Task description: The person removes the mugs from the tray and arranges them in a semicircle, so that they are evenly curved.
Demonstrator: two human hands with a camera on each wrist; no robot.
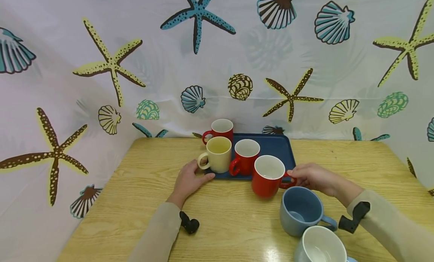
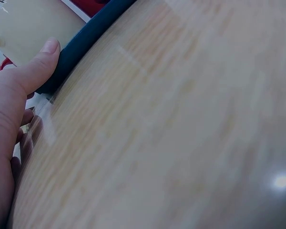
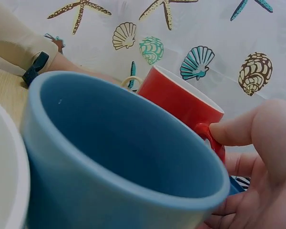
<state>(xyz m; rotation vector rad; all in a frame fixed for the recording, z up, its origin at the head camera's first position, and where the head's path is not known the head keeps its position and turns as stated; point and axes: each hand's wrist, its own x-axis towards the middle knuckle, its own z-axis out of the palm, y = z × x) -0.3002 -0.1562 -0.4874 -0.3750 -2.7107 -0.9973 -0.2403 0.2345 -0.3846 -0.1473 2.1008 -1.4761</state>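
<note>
My right hand (image 1: 313, 177) pinches the handle of a red mug (image 1: 264, 185) with a white inside, thumb on top of the handle. That mug overlaps the front edge of a dark blue tray (image 1: 276, 143). At the tray's front left corner, my left hand (image 1: 190, 181) holds the rim, its thumb (image 2: 45, 59) lying along the edge. A cream mug (image 1: 220, 160) stands beside these fingers, and a second red mug (image 1: 245, 158) is right of it. Another red mug (image 1: 227, 131) stands behind the cream one.
A blue mug (image 1: 298, 218) stands just in front of my right hand and looms large in the right wrist view. Nearer still is a white-lined mug (image 1: 322, 245) with a light blue handle. A cloth (image 1: 217, 66) with starfish and shells hangs behind the wooden table (image 1: 223, 224).
</note>
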